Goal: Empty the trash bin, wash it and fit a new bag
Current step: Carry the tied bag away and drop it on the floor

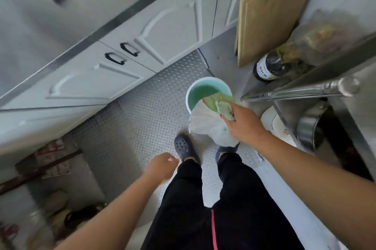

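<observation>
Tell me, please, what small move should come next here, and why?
Probably bring the free left hand up to open the white bag. The right hand holds it with a green cloth over the bin, which looks empty.

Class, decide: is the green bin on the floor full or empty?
Empty: the green bin shows its bare inside, with no bag or rubbish.

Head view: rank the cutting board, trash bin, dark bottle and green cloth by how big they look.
1. Cutting board.
2. Trash bin, partly hidden by the cloth and bag.
3. Dark bottle and green cloth in the right hand look alike, the cloth bunched; not ranked.
</observation>
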Demonstrator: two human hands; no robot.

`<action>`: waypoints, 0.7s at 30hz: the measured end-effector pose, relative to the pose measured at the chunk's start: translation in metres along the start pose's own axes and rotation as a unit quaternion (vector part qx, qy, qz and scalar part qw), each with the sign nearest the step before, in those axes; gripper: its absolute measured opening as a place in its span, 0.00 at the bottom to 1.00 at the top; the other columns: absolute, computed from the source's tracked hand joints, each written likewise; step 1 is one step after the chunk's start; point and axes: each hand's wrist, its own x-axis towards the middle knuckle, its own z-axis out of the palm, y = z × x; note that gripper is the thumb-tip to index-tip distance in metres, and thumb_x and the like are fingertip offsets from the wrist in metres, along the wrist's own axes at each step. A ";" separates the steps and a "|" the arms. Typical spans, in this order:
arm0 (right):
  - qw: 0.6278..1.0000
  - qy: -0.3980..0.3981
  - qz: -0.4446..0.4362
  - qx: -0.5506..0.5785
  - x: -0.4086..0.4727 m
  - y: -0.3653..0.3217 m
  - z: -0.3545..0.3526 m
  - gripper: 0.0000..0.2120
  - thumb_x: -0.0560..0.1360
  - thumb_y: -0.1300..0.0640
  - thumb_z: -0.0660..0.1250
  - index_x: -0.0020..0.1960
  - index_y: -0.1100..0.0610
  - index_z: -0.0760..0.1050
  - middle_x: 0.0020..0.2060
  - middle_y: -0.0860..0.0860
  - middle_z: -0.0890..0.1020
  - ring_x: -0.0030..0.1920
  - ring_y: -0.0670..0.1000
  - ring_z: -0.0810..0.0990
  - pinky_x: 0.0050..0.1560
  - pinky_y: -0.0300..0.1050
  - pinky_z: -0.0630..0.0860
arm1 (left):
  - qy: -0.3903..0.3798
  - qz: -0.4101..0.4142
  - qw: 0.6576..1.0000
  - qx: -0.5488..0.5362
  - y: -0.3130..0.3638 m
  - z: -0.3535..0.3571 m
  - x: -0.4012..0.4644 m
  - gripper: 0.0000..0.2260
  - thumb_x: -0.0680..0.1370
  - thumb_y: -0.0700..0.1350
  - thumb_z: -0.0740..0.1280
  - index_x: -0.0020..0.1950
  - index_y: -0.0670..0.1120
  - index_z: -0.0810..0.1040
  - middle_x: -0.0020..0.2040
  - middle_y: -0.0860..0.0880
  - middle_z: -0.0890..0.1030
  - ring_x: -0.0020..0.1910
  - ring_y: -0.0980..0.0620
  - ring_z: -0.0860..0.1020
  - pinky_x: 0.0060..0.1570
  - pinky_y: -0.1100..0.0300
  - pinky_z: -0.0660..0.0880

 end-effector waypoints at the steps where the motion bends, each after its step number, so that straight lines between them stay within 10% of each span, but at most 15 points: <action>1: 1.000 -0.015 0.002 -0.012 -0.013 -0.008 -0.009 0.13 0.79 0.52 0.62 0.63 0.49 0.76 0.50 0.53 0.84 0.49 0.59 0.81 0.43 0.47 0.74 | 0.001 0.000 1.000 0.004 0.001 -0.003 -0.018 0.13 0.80 0.49 0.62 0.58 0.43 0.80 0.55 0.45 0.83 0.54 0.46 0.81 0.59 0.47 0.77; 10: 0.994 -0.094 0.034 -0.047 -0.116 -0.044 -0.064 0.09 0.78 0.49 0.60 0.56 0.46 0.75 0.46 0.46 0.82 0.47 0.53 0.80 0.46 0.47 0.77 | 0.035 0.037 0.999 0.014 0.014 -0.034 -0.118 0.12 0.80 0.49 0.62 0.53 0.44 0.81 0.50 0.47 0.84 0.50 0.47 0.81 0.56 0.49 0.79; 21: 0.966 0.025 0.255 0.034 -0.222 -0.041 -0.054 0.13 0.79 0.40 0.59 0.56 0.43 0.78 0.51 0.46 0.83 0.52 0.50 0.79 0.46 0.41 0.71 | -0.033 0.148 0.955 0.254 0.027 -0.102 -0.096 0.12 0.81 0.48 0.63 0.59 0.42 0.79 0.58 0.43 0.82 0.56 0.44 0.81 0.60 0.51 0.77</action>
